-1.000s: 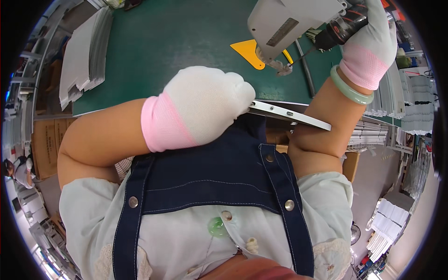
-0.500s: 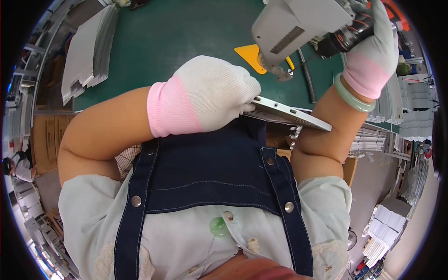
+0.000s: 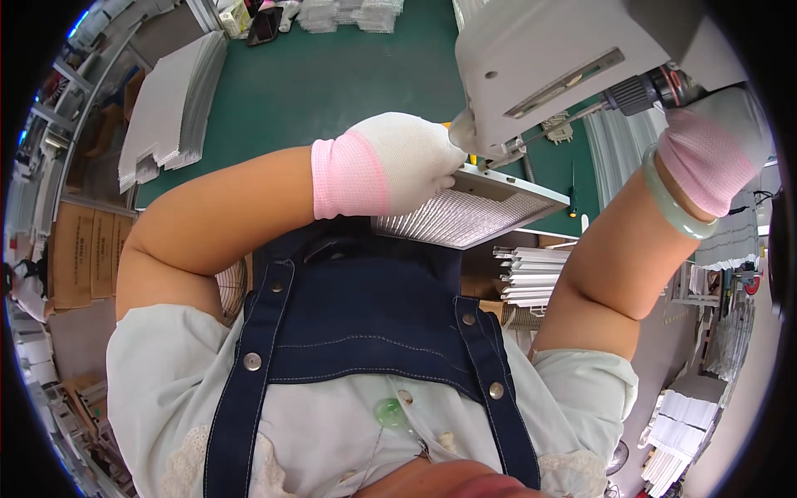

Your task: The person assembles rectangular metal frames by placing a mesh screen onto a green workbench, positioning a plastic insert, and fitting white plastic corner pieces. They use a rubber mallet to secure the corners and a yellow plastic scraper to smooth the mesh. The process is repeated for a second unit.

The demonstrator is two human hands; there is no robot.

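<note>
My left hand point(image 3: 407, 166), in a white glove with a pink cuff, is closed on the edge of a framed metal mesh panel point(image 3: 473, 217). The panel is tilted in front of my apron, its thin frame edge upward. My right hand point(image 3: 724, 137), gloved alike, is closed around a black power screwdriver point(image 3: 635, 94) at the upper right; its fingers are mostly hidden. The long bit slants down leftward toward the panel's frame edge; I cannot tell whether it touches. Above the panel hangs a grey-white machine head point(image 3: 573, 58) with a small metal tip near my left fingertips.
A green table point(image 3: 332, 83) spreads ahead, with a stack of mesh sheets point(image 3: 170, 108) at left. A dark phone point(image 3: 265, 26) and more mesh pieces point(image 3: 349, 12) lie at the far side. White strips point(image 3: 535, 274) are piled below the panel; a small screwdriver point(image 3: 573, 195) lies right.
My right hand has moved right and down with the power screwdriver, its bit now aimed at the panel. My left hand has shifted right, and the panel now shows its mesh face.
</note>
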